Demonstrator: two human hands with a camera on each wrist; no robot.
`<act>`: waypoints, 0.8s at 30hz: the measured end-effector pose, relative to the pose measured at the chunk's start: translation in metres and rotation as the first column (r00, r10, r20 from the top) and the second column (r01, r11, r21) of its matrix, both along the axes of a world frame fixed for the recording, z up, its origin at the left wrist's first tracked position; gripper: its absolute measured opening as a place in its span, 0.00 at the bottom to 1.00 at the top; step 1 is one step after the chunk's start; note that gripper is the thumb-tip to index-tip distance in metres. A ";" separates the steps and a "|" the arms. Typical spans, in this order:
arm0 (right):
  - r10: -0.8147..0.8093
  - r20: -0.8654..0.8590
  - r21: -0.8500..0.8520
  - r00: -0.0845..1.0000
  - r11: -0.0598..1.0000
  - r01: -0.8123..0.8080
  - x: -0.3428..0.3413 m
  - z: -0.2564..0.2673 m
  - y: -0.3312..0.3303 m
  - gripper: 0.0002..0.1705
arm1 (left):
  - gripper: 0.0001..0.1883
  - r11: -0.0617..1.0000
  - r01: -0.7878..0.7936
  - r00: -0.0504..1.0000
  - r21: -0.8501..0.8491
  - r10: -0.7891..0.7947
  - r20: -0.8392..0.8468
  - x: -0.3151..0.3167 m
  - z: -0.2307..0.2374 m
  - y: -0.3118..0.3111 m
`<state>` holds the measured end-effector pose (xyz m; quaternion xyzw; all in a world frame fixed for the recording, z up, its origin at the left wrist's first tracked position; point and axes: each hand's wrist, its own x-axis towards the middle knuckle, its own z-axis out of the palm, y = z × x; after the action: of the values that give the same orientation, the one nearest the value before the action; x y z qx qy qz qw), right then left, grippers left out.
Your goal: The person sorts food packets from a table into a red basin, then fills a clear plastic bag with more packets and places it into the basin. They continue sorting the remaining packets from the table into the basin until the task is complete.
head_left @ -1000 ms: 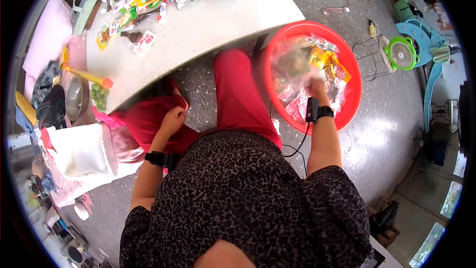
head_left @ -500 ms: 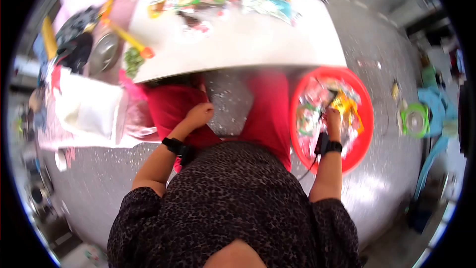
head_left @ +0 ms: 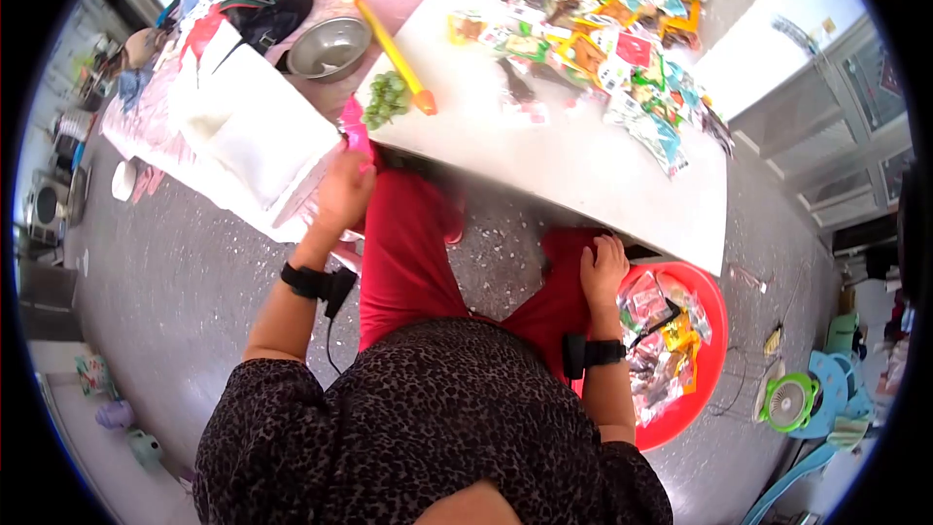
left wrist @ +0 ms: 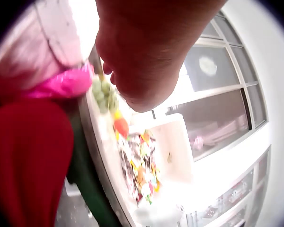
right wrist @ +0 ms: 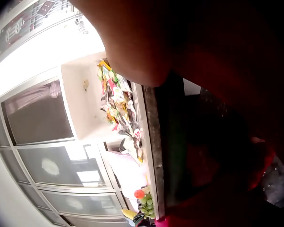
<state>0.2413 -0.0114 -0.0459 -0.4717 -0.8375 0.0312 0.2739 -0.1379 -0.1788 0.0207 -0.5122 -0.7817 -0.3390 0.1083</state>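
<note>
My left hand (head_left: 345, 190) is at the table's left corner, right beside a bright pink plastic bag (head_left: 355, 124). In the left wrist view the pink bag (left wrist: 68, 84) passes close by its fingertips; I cannot tell whether they grip it. A bunch of green grapes (head_left: 386, 100) lies just beyond, next to a yellow stick with an orange tip (head_left: 394, 51). My right hand (head_left: 604, 267) rests on the right knee with fingers extended, holding nothing. Next to it stands a red basin (head_left: 714, 331) full of packaged snacks (head_left: 661, 360).
Many snack packets (head_left: 622, 49) are heaped on the white table (head_left: 671, 204). On the left, a white cushion-like item (head_left: 248, 126), a metal bowl (head_left: 330, 49) and a black cap (head_left: 267, 15) lie on pink fabric. A green fan (head_left: 789, 401) stands at the right.
My right hand has left the basin of packets and come to the right knee. My left hand has moved from the lap forward and left to the pink bag. The head view has turned left.
</note>
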 end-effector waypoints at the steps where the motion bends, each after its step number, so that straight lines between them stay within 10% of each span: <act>1: -0.001 0.011 0.004 1.000 1.000 0.001 0.000 -0.003 0.002 0.13 | 0.10 0.992 -0.122 0.992 0.021 0.123 -0.012 -0.023 0.002 -0.007; 4: -0.025 0.059 0.047 0.998 0.999 0.022 -0.002 -0.005 0.004 0.13 | 0.14 0.948 -0.308 0.874 0.075 0.314 -0.372 -0.091 0.008 -0.031; 7: 0.005 0.073 0.037 0.997 0.999 -0.008 -0.001 -0.007 0.008 0.12 | 0.16 0.768 -0.577 0.811 -0.278 0.499 -0.304 -0.122 0.001 -0.055; 9: 0.008 0.064 0.044 0.998 0.999 -0.011 0.002 -0.010 0.009 0.12 | 0.16 0.599 -0.485 0.827 -0.637 0.552 -0.110 -0.147 -0.015 -0.062; 24: -0.003 0.068 0.031 0.998 1.000 0.001 0.002 -0.008 0.006 0.10 | 0.08 0.849 -0.487 0.873 -0.206 0.476 -0.101 -0.130 0.012 -0.061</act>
<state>0.2437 -0.0052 -0.0537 -0.4692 -0.8462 0.0017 0.2526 -0.2681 -0.2403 0.0324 -0.3165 -0.9156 -0.1983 0.1490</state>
